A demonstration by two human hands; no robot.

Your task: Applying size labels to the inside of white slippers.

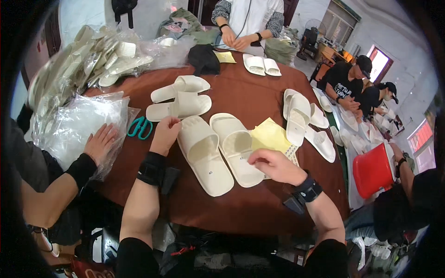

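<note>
Two cream slippers lie side by side before me, toes away: the left slipper [211, 173] and the right slipper [245, 169]. Each has a small dark mark on its insole. My left hand [167, 134] is beside the left slipper's strap, its fingers curled together; whatever they may hold is hidden. Over the outer edge of the right slipper is my right hand [280, 167], thumb and fingers bent in a pinch near the insole mark. Anything between them is too small to make out. Yellow paper [268, 136] and a sheet of small labels [292, 155] lie beyond the right hand.
Teal scissors [140, 128] lie left of my left hand. More slippers [187, 104] stand ahead, with others [299, 116] on the right. Bagged slippers [111, 58] pile up at left, by another person's hand [101, 144]. A red stool [373, 171] and co-workers are at right.
</note>
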